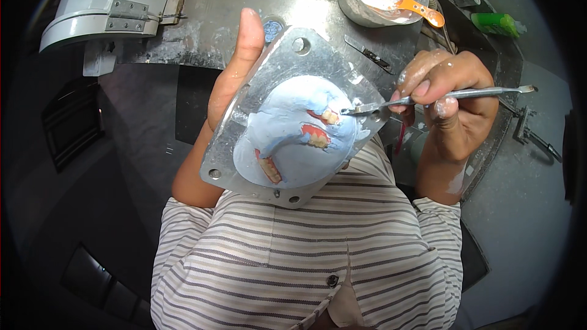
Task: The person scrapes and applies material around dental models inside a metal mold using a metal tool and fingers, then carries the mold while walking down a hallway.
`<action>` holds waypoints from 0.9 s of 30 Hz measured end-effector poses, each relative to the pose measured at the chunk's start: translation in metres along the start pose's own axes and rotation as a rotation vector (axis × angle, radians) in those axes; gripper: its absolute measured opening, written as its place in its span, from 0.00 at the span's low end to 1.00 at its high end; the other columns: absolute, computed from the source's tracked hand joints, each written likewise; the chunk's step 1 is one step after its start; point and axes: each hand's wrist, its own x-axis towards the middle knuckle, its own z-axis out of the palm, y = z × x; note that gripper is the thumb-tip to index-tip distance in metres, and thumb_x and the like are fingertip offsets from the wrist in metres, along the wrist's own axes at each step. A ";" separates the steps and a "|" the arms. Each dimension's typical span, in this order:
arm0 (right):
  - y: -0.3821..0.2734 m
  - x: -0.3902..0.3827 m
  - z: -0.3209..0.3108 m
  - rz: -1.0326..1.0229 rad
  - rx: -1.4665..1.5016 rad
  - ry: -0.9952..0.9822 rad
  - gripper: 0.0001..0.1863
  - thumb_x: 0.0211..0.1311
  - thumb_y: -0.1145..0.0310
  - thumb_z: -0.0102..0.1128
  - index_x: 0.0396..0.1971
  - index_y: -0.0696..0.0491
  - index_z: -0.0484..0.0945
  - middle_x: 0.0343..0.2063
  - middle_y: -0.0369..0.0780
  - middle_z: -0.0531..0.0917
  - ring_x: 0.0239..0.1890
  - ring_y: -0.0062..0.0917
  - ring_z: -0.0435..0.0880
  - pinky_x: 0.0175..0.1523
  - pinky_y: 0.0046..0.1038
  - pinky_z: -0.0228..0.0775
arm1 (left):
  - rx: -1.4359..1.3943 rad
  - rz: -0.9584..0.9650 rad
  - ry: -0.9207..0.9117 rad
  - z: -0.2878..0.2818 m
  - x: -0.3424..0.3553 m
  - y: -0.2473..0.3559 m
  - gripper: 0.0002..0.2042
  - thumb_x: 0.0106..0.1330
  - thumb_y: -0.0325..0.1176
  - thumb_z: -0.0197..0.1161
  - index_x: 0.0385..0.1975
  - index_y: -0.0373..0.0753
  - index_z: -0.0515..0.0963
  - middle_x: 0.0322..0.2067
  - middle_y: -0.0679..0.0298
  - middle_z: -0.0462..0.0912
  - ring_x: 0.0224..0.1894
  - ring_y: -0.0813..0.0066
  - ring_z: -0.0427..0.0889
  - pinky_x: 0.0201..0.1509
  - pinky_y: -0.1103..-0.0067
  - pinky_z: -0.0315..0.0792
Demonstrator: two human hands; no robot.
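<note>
My left hand (pixel 235 67) grips a square metal flask (pixel 281 55) from the side and beneath, thumb raised along its edge, the other fingers mostly hidden. Pale blue stone (pixel 287 171) fills its round middle, with three pieces of pink base and ivory artificial teeth set into it: upper right (pixel 327 116), middle (pixel 318 137) and lower left (pixel 268 169). My right hand (pixel 455 95) pinches a double-ended steel spatula (pixel 489 91); its flat tip lies at the blue stone beside the upper-right teeth.
A steel bench (pixel 202 0) spans the top, bearing a white machine (pixel 98 6), a bowl of white powder (pixel 348 6) with an orange scoop (pixel 428 13), a knife (pixel 367 55) and a blue lid (pixel 273 29). A green tube (pixel 492 23) lies at the right.
</note>
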 end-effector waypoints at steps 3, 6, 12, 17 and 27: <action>-0.001 0.000 0.002 -0.004 -0.009 0.013 0.18 0.70 0.57 0.62 0.32 0.58 0.73 0.24 0.46 0.79 0.23 0.24 0.78 0.26 0.22 0.70 | -0.118 0.028 -0.350 -0.016 0.007 -0.001 0.38 0.76 0.65 0.33 0.63 0.33 0.70 0.53 0.52 0.82 0.54 0.63 0.84 0.59 0.67 0.79; -0.003 0.000 0.002 0.020 0.015 0.039 0.19 0.69 0.56 0.63 0.31 0.58 0.73 0.23 0.46 0.79 0.23 0.24 0.78 0.25 0.22 0.70 | -0.268 0.025 -0.370 -0.009 0.005 -0.003 0.38 0.76 0.65 0.33 0.63 0.33 0.70 0.53 0.52 0.82 0.54 0.63 0.84 0.59 0.67 0.79; 0.000 -0.001 0.003 0.016 -0.014 0.020 0.19 0.69 0.56 0.63 0.31 0.58 0.73 0.24 0.46 0.79 0.23 0.24 0.78 0.25 0.22 0.71 | 0.064 0.073 0.009 0.015 -0.001 -0.003 0.38 0.76 0.64 0.32 0.65 0.33 0.67 0.58 0.51 0.79 0.57 0.61 0.82 0.62 0.66 0.77; -0.001 0.001 0.003 0.017 0.012 0.015 0.19 0.69 0.56 0.63 0.31 0.58 0.73 0.24 0.46 0.79 0.23 0.25 0.78 0.25 0.22 0.72 | -0.048 0.040 -0.136 0.004 -0.002 -0.002 0.38 0.76 0.64 0.33 0.66 0.32 0.65 0.59 0.50 0.78 0.59 0.61 0.80 0.64 0.65 0.76; 0.003 0.002 0.004 -0.001 0.052 -0.012 0.18 0.70 0.57 0.61 0.31 0.59 0.73 0.23 0.46 0.78 0.22 0.23 0.77 0.23 0.20 0.70 | 0.014 0.069 0.003 0.014 -0.004 -0.005 0.37 0.77 0.63 0.34 0.65 0.32 0.68 0.56 0.51 0.80 0.57 0.63 0.82 0.61 0.67 0.78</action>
